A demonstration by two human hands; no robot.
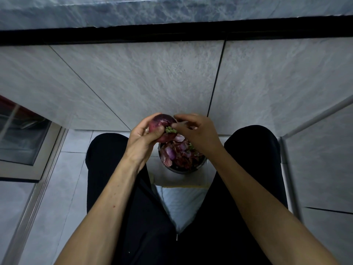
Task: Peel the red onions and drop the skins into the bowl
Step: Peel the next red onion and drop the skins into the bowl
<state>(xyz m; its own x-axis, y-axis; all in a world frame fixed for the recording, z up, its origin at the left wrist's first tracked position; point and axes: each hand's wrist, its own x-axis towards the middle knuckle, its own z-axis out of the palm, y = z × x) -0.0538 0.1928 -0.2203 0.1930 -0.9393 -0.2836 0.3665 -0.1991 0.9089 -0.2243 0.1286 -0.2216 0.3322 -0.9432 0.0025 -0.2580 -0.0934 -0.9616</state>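
Note:
My left hand (142,137) grips a red onion (162,123) with its fingers and thumb curled round it, held above the bowl. The onion's greenish sprouting end (170,129) faces right. My right hand (196,131) is at that end, its fingertips pinching at the green end or a bit of skin there. Below both hands a metal bowl (191,170) sits on the floor between my knees, filled with purple and red onion skins (177,154). My right hand hides part of the bowl.
I sit with legs in black trousers (118,169) to either side of the bowl. A grey tiled cabinet front (152,83) rises straight ahead under a marble counter edge (172,10). A glass-fronted unit (23,140) stands at left, a tiled wall (315,159) at right.

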